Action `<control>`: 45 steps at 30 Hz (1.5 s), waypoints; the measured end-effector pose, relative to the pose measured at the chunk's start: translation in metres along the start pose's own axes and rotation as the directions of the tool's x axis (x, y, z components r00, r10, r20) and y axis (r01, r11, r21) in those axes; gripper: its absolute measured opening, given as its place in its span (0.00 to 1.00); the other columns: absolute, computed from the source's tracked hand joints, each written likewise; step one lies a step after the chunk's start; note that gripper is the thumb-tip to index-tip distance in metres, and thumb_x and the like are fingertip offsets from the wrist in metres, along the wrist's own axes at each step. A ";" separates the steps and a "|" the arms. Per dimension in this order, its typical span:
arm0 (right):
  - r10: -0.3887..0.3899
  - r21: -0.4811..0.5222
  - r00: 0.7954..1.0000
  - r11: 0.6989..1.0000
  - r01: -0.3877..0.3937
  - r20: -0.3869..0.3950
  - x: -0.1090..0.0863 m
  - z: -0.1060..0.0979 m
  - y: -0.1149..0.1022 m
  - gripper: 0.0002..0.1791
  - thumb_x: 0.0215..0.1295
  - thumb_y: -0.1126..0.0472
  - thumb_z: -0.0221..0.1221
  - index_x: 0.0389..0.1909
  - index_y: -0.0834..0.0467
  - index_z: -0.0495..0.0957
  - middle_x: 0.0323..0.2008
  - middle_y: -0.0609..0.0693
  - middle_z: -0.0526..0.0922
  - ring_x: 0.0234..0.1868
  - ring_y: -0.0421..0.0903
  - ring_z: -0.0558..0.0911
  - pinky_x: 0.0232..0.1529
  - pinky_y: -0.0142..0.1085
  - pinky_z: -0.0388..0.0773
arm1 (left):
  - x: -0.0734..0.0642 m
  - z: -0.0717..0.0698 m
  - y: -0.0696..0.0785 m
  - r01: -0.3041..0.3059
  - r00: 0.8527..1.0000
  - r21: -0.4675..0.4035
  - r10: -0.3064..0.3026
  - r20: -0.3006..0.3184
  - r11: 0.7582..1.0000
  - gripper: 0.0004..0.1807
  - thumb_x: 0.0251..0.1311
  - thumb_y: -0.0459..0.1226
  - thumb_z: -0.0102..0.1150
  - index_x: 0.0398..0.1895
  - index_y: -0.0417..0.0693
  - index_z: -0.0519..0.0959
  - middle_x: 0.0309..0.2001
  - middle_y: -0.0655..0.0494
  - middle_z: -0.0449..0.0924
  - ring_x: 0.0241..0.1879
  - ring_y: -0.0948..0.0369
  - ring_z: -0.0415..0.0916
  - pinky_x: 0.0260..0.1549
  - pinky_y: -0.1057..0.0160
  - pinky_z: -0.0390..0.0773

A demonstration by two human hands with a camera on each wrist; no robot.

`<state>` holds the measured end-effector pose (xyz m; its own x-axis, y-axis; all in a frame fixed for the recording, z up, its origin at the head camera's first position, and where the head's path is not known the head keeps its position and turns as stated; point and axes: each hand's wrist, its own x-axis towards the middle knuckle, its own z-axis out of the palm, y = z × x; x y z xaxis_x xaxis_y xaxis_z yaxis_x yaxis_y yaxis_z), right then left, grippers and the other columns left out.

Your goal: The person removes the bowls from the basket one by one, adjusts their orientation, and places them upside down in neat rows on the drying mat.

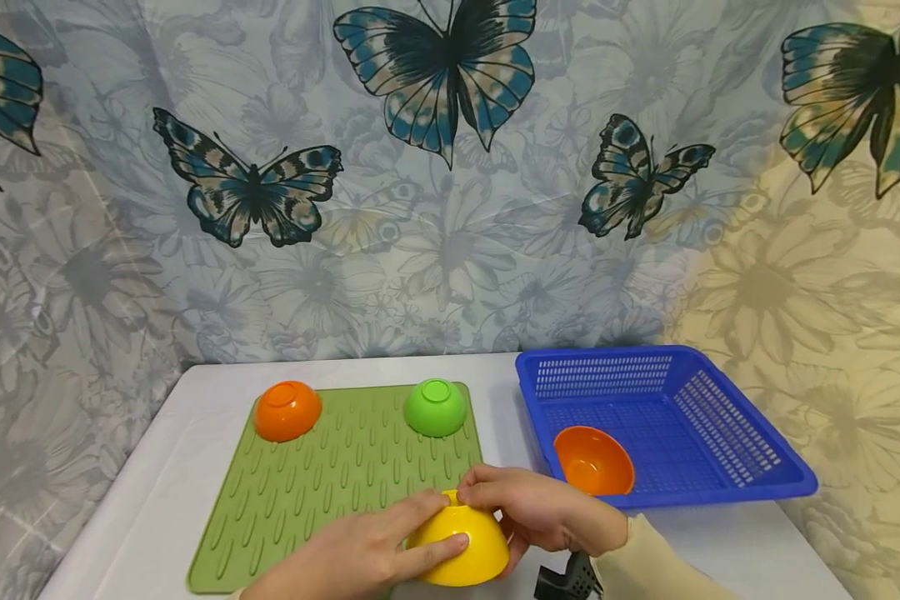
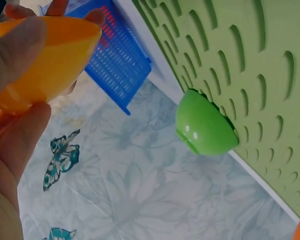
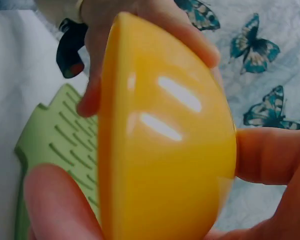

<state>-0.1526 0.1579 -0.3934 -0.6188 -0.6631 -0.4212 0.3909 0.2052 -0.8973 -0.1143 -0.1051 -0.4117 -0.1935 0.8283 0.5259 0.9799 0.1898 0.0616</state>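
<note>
Both hands hold a glossy yellow bowl (image 1: 461, 558), base up, at the front edge of the green ridged mat (image 1: 330, 467). My left hand (image 1: 363, 542) grips it from the left, thumb across the side and fingers up by the base. From the right, my right hand (image 1: 536, 504) has thumb and finger at the foot ring and other fingers down at the rim. Its fingers (image 3: 270, 155) touch the base in the right wrist view. An orange bowl (image 1: 287, 411) and a green bowl (image 1: 435, 408) lie upside down at the mat's far corners.
On the right stands a blue plastic basket (image 1: 720, 500) with mesh walls. Another orange bowl (image 1: 596, 462) leans inside its near left corner, opening upward. A white cloth covers the table (image 1: 135, 500). Behind it hangs a butterfly-print curtain (image 1: 450, 242).
</note>
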 end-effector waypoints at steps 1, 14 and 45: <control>0.000 0.009 1.000 1.000 0.000 -0.014 0.001 0.001 0.000 0.16 0.73 0.53 0.53 0.52 0.61 0.70 0.44 0.61 0.77 0.35 0.57 0.85 0.19 0.41 0.83 | 0.000 0.000 -0.001 -0.001 1.000 0.002 0.001 -0.004 1.000 0.22 0.81 0.39 0.37 0.74 0.50 0.66 0.71 0.37 0.60 0.65 0.52 0.68 0.51 0.66 0.78; -0.142 -0.016 0.917 0.989 0.147 -0.372 0.003 0.008 -0.003 0.24 0.70 0.54 0.58 0.60 0.59 0.63 0.54 0.62 0.74 0.38 0.56 0.84 0.25 0.48 0.85 | 0.002 0.008 0.005 0.380 0.924 0.115 -0.381 -0.017 0.918 0.52 0.54 0.63 0.67 0.78 0.50 0.59 0.76 0.36 0.46 0.66 0.41 0.65 0.43 0.51 0.83; -0.406 -0.520 0.861 0.829 0.206 -0.306 0.016 0.038 0.015 0.40 0.53 0.55 0.75 0.65 0.48 0.66 0.60 0.53 0.74 0.50 0.55 0.80 0.47 0.49 0.78 | -0.011 0.018 -0.003 0.833 0.535 -0.216 -0.841 0.076 0.510 0.58 0.33 0.52 0.83 0.70 0.40 0.69 0.64 0.49 0.74 0.59 0.50 0.74 0.57 0.45 0.73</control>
<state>-0.1309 0.1229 -0.4092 -0.8998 -0.4344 -0.0394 -0.1577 0.4082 -0.8992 -0.1161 -0.1054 -0.4333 -0.9317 0.3237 0.1651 0.3493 0.6724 0.6526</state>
